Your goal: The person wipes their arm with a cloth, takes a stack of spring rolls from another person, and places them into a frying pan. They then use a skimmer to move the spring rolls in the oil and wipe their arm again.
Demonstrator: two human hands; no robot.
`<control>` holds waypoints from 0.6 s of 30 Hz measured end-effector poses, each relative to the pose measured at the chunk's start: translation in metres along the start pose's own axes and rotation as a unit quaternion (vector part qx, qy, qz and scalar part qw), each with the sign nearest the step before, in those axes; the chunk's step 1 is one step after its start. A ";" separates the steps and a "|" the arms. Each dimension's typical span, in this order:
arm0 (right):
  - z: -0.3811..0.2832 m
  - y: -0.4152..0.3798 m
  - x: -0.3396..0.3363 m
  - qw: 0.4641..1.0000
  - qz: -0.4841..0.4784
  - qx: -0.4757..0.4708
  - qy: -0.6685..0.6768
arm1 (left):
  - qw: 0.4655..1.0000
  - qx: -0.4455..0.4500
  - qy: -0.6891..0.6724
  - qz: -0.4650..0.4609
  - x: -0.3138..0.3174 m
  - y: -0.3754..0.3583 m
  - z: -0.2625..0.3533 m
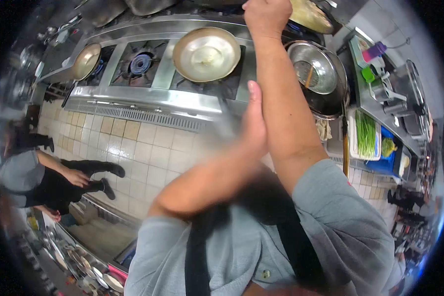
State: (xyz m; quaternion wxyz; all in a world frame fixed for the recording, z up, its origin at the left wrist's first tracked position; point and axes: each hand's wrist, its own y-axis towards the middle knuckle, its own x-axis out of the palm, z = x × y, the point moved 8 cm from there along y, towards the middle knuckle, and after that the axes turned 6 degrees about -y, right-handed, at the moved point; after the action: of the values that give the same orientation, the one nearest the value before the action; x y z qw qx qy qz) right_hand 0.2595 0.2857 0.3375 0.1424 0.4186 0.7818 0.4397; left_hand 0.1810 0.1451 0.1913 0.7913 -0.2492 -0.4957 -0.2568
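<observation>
My right hand [269, 17] is a closed fist at the top edge, above the stove. What it grips is cut off by the frame. Just right of it, a pan with yellow contents [311, 16] is partly visible. My left hand [254, 116] is blurred and lies against or just beside my right forearm, thumb pointing up. Its other fingers are smeared, and a grey streak [223, 121] shows to its left. A shallow metal wok [206, 54] with a little liquid stands on the burner ahead. Right of my forearm, a metal strainer [311, 66] rests over a dark wok [325, 101].
A lit burner [140, 64] and another pan [87, 61] are at the left. Green stalks [365, 133] fill a white tray [351, 130] at the right, below a metal counter [362, 79]. A person [59, 172] stands at the left on the tiled floor [148, 148].
</observation>
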 end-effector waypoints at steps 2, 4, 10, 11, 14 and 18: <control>0.000 -0.006 0.002 0.998 -0.028 0.061 0.005 | 1.000 -0.001 0.002 0.001 0.003 -0.005 0.005; 0.004 -0.011 0.008 0.991 -0.054 0.121 0.004 | 1.000 0.003 -0.007 0.001 0.000 -0.005 0.008; 0.048 -0.019 0.001 0.946 0.039 0.283 0.157 | 0.999 0.022 0.040 -0.013 -0.016 0.006 0.011; 0.051 -0.018 -0.005 0.947 0.041 0.283 0.149 | 0.999 0.011 0.040 -0.024 -0.017 0.008 0.013; 0.092 -0.036 -0.014 0.826 0.084 0.499 0.248 | 0.997 0.006 0.065 -0.038 -0.013 -0.002 0.023; 0.136 -0.043 -0.017 0.747 0.151 0.541 0.355 | 0.990 -0.007 0.075 0.121 -0.039 -0.011 0.035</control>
State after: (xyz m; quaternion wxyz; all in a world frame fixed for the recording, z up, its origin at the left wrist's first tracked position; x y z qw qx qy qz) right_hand 0.3274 0.3390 0.2225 -0.4638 0.3520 0.8095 0.0757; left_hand 0.1363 0.1655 0.1707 0.8497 -0.2930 -0.3994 -0.1809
